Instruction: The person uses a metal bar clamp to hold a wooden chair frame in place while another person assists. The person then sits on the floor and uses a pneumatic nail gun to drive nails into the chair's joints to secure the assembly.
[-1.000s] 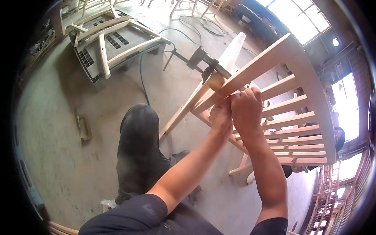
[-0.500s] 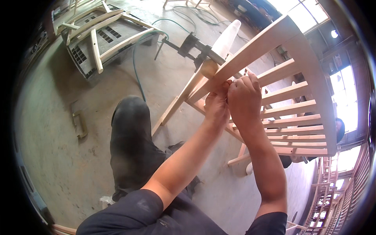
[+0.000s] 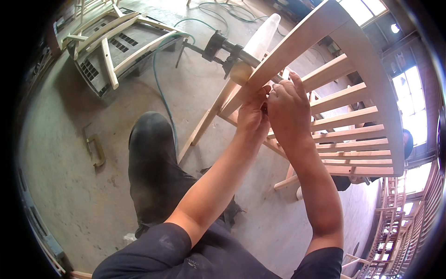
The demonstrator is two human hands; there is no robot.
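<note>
A pale wooden chair frame (image 3: 371,69) with a slatted panel fills the right side, tilted. My left hand (image 3: 253,116) is closed against the underside of its thick upper rail (image 3: 292,42). Right beside it, my right hand (image 3: 289,100) has its fingers curled in, close to the same rail. Whatever the two hands pinch between them is hidden. Just beyond them a dark metal bar clamp (image 3: 220,49) crosses the rail, a round wooden block (image 3: 240,73) by its jaw. Behind the clamp rises a long whitish tapered piece (image 3: 262,35).
Curved wooden parts lie on a low dark stand (image 3: 125,51) at the far left. A green hose (image 3: 160,88) runs over the floor. A C-clamp (image 3: 96,151) lies left of my knee. Someone is partly hidden behind the slats; stacked wooden frames (image 3: 395,228) stand at right.
The view has shifted slightly, so the chair frame and clamp sit a little higher and the clamp further left. My hands stay together at the rail, with a small shift of the fingers.
</note>
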